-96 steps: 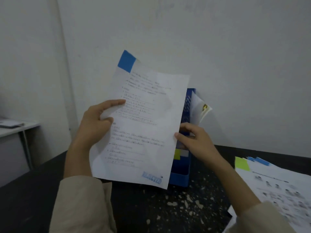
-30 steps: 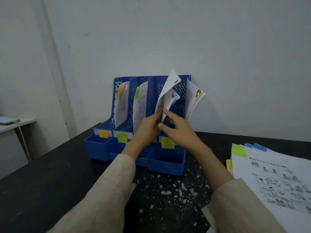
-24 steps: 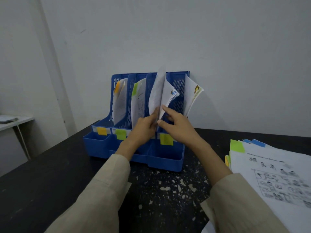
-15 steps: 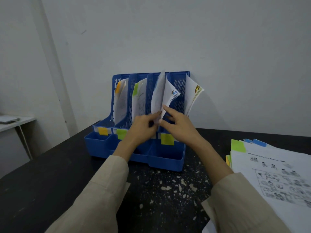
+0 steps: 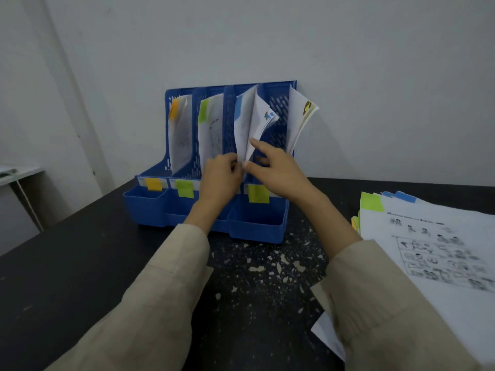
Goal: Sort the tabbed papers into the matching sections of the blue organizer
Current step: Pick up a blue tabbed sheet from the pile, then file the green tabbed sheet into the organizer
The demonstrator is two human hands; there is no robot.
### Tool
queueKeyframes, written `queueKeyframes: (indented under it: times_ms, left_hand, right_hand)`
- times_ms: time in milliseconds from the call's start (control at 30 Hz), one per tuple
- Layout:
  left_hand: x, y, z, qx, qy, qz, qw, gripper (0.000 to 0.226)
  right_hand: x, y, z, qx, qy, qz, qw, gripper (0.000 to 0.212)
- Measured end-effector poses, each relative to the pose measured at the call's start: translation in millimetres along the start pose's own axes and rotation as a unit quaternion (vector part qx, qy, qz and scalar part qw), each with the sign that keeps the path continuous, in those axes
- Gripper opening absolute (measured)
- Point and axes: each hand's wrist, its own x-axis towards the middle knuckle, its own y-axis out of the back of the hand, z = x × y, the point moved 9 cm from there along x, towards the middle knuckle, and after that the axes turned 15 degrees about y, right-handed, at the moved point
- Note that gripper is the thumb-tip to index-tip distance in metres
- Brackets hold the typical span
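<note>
Both hands [image 5: 222,175] pinching blue-tabbed paper [image 5: 245,124], third organizer [image 5: 257,223] section

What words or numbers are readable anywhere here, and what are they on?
None can be read.
Top sheet of the paper stack: a heading and cartoon panels, too blurred.
Papers in the blue organizer: faint marks, too small.
Coloured labels on its front, such as the green one: no writing visible.

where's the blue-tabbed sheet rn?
Head view, centre: the blue-tabbed sheet stands in the blue organizer's third section from the left, both hands at its lower edge.
</note>
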Motion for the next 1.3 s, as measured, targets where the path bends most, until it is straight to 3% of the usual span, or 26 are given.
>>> queueKeyframes:
  times_ms: [233,400,600,767,833,967,1033,1167,1300]
  left_hand:
    - [2.0,-3.6,0.0,0.028,0.026,-0.017,0.999,0.041]
    - [-3.4,-10.7,-6.2,0.021,0.028,-0.073,0.997,0.039]
    - [-10.3,-11.7,-5.0,-0.03,0.052,-0.136,0.989,0.03]
    - [-13.1,-10.3,-4.5,-0.019,0.054,-0.142,0.988,0.034]
    - [-11.8,-4.1,-1.0,0.005,0.034,-0.114,0.993,0.03]
    - [-13.4,31.7,18.2,0.07,-0.004,0.067,0.995,0.03]
    - [-20.9,39.7,36.3,0.073,-0.038,0.116,0.99,0.027]
    - [-39.4,28.8,70.5,0.034,-0.138,0.111,0.984,0.03]
    - [-60.7,-2.8,99.2,-0.014,-0.204,0.013,0.979,0.03]
  right_hand:
    - [0.2,-1.5,0.2,0.003,0.001,-0.004,1.0,0.062]
    - [-0.8,-3.1,-0.6,0.007,0.0,-0.011,1.0,0.061]
    - [-1.0,-3.0,-5.0,0.006,0.027,-0.009,1.0,0.033]
    - [-1.4,-2.5,-9.0,0.003,0.036,-0.008,0.999,0.034]
    - [-0.6,2.8,-9.2,0.007,0.039,-0.006,0.999,0.033]
    - [1.0,28.0,-14.6,-0.033,0.052,0.0,0.998,0.026]
    - [-1.4,42.8,-21.1,-0.044,0.044,-0.008,0.998,0.018]
    - [-15.9,73.5,-23.9,-0.03,-0.009,-0.032,0.999,0.012]
    - [-44.8,112.6,-9.0,-0.069,-0.102,-0.067,0.99,0.013]
